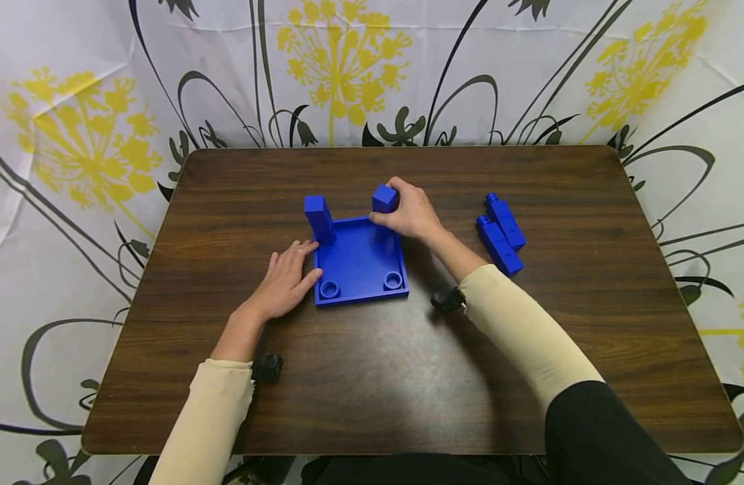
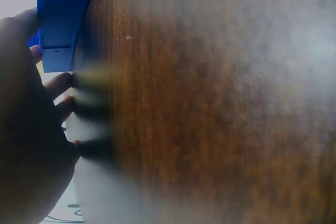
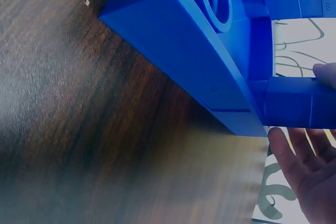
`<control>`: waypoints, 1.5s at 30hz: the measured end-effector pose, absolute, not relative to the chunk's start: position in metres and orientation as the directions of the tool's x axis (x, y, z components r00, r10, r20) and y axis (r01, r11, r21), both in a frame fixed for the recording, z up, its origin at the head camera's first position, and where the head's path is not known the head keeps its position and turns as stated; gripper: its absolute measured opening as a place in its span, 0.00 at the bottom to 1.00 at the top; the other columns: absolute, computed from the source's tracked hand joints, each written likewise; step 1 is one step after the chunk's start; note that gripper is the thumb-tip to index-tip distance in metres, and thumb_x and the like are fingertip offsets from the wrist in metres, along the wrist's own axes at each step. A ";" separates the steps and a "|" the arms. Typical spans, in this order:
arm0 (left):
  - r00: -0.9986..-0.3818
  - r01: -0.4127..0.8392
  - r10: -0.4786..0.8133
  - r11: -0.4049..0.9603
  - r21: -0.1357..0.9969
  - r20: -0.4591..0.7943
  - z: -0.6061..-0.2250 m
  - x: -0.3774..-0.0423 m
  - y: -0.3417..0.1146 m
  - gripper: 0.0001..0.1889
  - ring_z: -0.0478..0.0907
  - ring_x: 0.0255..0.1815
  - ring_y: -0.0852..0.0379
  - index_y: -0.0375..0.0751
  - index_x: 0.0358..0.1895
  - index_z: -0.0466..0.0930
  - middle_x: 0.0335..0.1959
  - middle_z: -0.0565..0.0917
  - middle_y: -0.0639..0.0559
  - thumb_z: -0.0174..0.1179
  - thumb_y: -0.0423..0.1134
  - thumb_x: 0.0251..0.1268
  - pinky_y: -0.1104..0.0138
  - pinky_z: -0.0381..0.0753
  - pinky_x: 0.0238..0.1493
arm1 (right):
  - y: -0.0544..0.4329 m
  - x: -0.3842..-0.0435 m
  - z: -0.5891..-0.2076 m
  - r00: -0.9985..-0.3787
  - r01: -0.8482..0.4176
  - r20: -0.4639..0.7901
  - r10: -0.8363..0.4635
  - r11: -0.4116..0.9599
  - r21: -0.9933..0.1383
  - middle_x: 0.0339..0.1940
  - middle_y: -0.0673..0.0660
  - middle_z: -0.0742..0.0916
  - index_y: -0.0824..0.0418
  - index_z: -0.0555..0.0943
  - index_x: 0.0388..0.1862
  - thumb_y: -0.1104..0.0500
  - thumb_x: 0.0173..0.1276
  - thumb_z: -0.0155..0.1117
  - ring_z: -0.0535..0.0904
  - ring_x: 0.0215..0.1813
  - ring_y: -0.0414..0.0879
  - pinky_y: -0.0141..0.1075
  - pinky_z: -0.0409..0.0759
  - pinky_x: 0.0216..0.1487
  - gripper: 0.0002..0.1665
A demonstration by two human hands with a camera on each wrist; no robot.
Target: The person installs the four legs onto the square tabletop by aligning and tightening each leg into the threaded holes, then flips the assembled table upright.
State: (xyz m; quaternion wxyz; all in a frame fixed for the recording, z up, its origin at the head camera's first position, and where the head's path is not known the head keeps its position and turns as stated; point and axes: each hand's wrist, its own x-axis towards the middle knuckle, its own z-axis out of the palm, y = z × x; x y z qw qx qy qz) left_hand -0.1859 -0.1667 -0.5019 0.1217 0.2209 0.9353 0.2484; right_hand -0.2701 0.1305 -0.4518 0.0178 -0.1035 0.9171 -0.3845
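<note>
A square blue plastic tray-like base (image 1: 361,261) with a raised rim lies on the table. At its back left corner stands a square blue leg (image 1: 319,217). My right hand (image 1: 413,212) grips a second blue leg (image 1: 384,199) upright at the back right corner, thumb in front and fingers behind. In the right wrist view this leg (image 3: 289,100) meets the corner; whether it is fully seated I cannot tell. My left hand (image 1: 285,279) rests against the left side of the base, fingers spread, thumb touching the rim. Round sockets (image 1: 392,280) show at both front corners.
Two more blue legs with round threaded-looking ends, a nearer one (image 1: 499,246) and a farther one (image 1: 506,221), lie side by side to the right of the base. The brown wooden table (image 1: 372,384) ends at a flower-patterned curtain (image 1: 347,74) behind it.
</note>
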 end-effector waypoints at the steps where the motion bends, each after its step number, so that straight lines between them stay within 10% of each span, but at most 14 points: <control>1: -0.873 0.354 0.474 0.779 0.518 -0.116 -0.502 -0.186 -0.167 0.33 0.38 0.79 0.42 0.47 0.78 0.47 0.79 0.50 0.41 0.40 0.58 0.78 0.40 0.31 0.71 | 0.131 -0.270 -0.451 -0.976 -0.181 0.044 -0.211 0.692 -0.699 0.45 0.56 0.84 0.55 0.75 0.51 0.44 0.54 0.76 0.80 0.46 0.49 0.44 0.77 0.47 0.31; 8: -0.873 0.360 0.476 0.777 0.516 -0.108 -0.503 -0.186 -0.166 0.33 0.39 0.79 0.41 0.47 0.78 0.47 0.78 0.51 0.41 0.41 0.57 0.78 0.39 0.32 0.70 | 0.137 -0.270 -0.446 -0.953 -0.220 -0.016 -0.303 0.728 -0.649 0.51 0.56 0.82 0.53 0.70 0.64 0.38 0.54 0.75 0.78 0.49 0.50 0.47 0.76 0.48 0.43; 22: -0.874 0.351 0.471 0.777 0.522 -0.115 -0.505 -0.187 -0.168 0.34 0.38 0.79 0.42 0.47 0.78 0.47 0.79 0.50 0.41 0.40 0.58 0.78 0.40 0.31 0.71 | 0.151 -0.280 -0.441 -0.814 -0.231 -0.025 -0.580 0.363 -0.903 0.68 0.62 0.73 0.60 0.66 0.72 0.71 0.59 0.65 0.71 0.67 0.54 0.51 0.68 0.66 0.41; 45: -0.874 0.346 0.469 0.782 0.518 -0.124 -0.503 -0.187 -0.166 0.34 0.37 0.79 0.42 0.48 0.78 0.46 0.79 0.49 0.41 0.40 0.59 0.77 0.40 0.31 0.71 | 0.150 -0.278 -0.441 -0.851 -0.302 -0.019 -0.525 0.519 -0.800 0.46 0.59 0.83 0.63 0.75 0.51 0.60 0.60 0.73 0.77 0.49 0.51 0.51 0.73 0.58 0.23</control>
